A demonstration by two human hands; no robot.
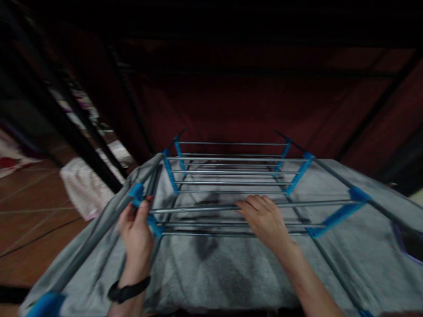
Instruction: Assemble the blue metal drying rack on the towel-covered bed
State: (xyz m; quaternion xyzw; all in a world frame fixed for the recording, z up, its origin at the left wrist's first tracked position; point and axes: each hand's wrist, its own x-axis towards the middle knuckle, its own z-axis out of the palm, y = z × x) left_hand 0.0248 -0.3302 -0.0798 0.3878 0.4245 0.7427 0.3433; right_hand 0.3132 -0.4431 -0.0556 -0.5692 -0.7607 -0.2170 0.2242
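A folding drying rack [231,182] with grey metal rods and blue plastic joints fills the middle of the view. A grey towel [211,268] is draped over its near part and hangs down both sides. My left hand [136,231] is closed around the rack's left frame tube beside a blue joint; a black band sits on that wrist. My right hand [264,218] rests on the towel at the middle rods, fingers curled over a rod.
A white patterned cloth [82,187] lies on the brown tiled floor [29,220] to the left. Dark diagonal bars [66,127] cross the left side. A dark red wall or curtain [251,101] stands behind the rack.
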